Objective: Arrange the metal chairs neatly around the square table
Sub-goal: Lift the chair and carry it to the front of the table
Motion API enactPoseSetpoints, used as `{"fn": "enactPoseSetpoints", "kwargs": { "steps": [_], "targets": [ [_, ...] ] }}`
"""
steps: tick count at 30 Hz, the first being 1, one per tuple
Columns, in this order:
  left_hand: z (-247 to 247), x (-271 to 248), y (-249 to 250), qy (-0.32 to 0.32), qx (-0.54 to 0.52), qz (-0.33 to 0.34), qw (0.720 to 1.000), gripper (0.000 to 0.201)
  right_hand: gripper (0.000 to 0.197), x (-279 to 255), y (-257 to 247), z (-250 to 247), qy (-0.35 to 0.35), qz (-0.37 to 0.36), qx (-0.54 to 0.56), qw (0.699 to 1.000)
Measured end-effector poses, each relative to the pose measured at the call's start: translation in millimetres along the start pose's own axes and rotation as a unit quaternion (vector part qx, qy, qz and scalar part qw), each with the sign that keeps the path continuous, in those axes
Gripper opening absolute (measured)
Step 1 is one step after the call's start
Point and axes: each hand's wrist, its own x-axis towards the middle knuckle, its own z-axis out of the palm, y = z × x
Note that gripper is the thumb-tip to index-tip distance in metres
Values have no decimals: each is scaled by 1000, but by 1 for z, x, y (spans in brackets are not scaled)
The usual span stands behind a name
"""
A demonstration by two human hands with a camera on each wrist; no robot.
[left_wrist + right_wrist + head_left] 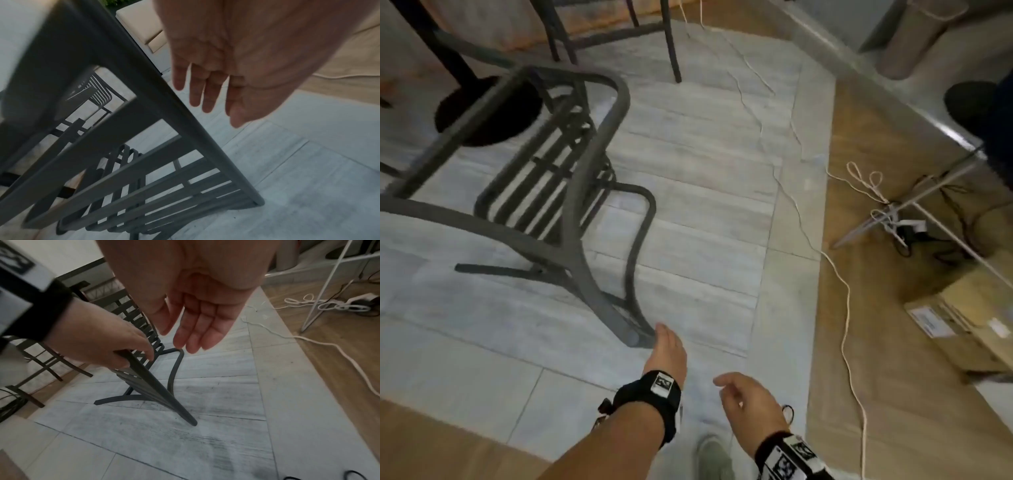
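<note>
Nearest me, my right hand (pixel 748 394) hangs loose at five o'clock, fingers relaxed together, holding nothing. My left hand (pixel 666 349) reaches forward, fingers straight beside the top rail of the dark grey slatted metal chair (pixel 544 178), touching at most, not gripping. That chair tilts at ten o'clock, near the black round table base (pixel 482 113). Unheld, it may tip over or scrape the pale grey floor tiles (pixel 705 205); the white cord (pixel 842 284) at three o'clock could snag a leg.

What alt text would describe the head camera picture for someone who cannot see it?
A grey metal chair stands tilted on pale floor tiles, the person's left hand at the top of its back and the right hand open beside it. White cords trail along the floor at right.
</note>
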Motion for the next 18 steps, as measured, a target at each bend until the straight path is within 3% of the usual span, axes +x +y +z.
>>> {"fn": "enactPoseSetpoints", "kwargs": {
  "steps": [3, 5, 11, 16, 18],
  "targets": [
    [11, 28, -5, -43, 12, -72, 996, 46, 31, 23, 16, 23, -14, -20, 0, 1000],
    [17, 38, -11, -68, 6, -87, 994, 40, 25, 32, 19, 38, -29, -30, 7, 999],
    [15, 21, -22, -95, 26, -23, 995, 38, 26, 47, 14, 61, -40, -40, -6, 998],
    [-8, -29, -74, -98, -46, -13, 994, 38, 46, 56, -27, 64, -53, -71, -36, 995],
    [-21, -55, -106, -70, -57, -16, 996, 35, 56, 64, -53, 71, -62, -83, -43, 994]
  ]
}}
